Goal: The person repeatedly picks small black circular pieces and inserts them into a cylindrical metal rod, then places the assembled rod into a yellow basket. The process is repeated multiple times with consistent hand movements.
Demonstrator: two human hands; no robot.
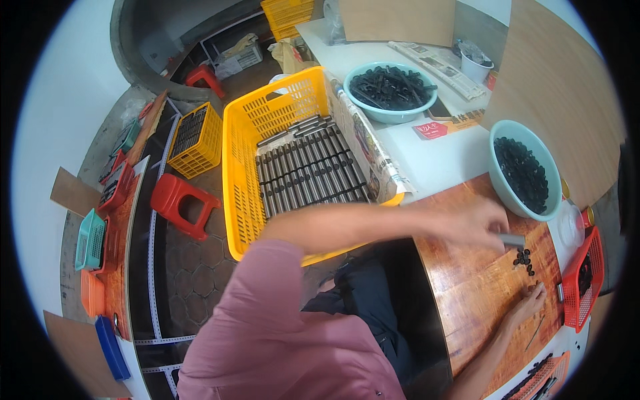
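My left hand point(483, 223), a little blurred, is closed around a short grey metal tube point(512, 240) above the orange-brown wooden tabletop. Just under the tube's end lies a small cluster of black rings point(522, 257). My right hand point(530, 303) rests low over the wood beside them, its fingers drawn together; whatever they pinch is too small to make out. A thin rod point(535, 333) lies on the wood close to that hand. Beneath my left forearm stands a yellow crate point(235, 167), lined with newspaper and holding rows of metal tubes point(307, 167) with dark bands.
Two pale-green basins, one at the back point(393, 116) and one at the right point(510, 183), hold black parts. A red basket point(587, 280) borders the tabletop; an orange basket point(557, 373) is nearer. Red stools point(180, 200) and a smaller yellow crate point(200, 150) stand left.
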